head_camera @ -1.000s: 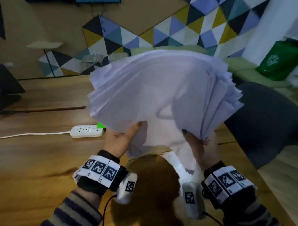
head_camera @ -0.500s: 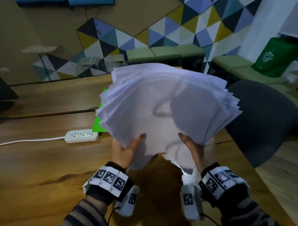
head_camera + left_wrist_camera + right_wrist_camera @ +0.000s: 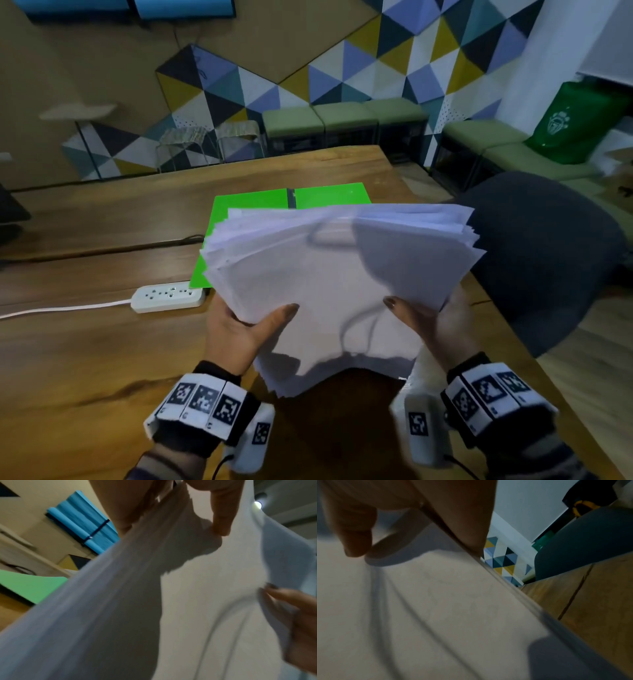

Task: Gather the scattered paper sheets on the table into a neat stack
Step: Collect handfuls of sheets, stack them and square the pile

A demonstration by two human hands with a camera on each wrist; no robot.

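A thick bundle of white paper sheets (image 3: 339, 274) hangs above the wooden table (image 3: 85, 342), tilted down toward me, its edges fanned and uneven. My left hand (image 3: 246, 325) grips the bundle's left side, thumb on top and fingers underneath. My right hand (image 3: 428, 318) grips the right side the same way. In the left wrist view the paper sheets (image 3: 188, 601) fill the picture with my thumb (image 3: 221, 513) pressed on them. In the right wrist view the paper sheets (image 3: 428, 608) are pinched by my thumb (image 3: 356, 534); the fingers underneath are hidden.
An open green folder (image 3: 246, 219) lies flat on the table behind the bundle. A white power strip (image 3: 168, 298) with its cable lies to the left. A dark chair (image 3: 548, 253) stands at the table's right edge. Green benches (image 3: 342, 116) line the patterned wall.
The bundle has come down and tipped from nearly upright toward flat, uncovering the green folder behind it. Both hands keep their grip on its sides and have dropped lower.
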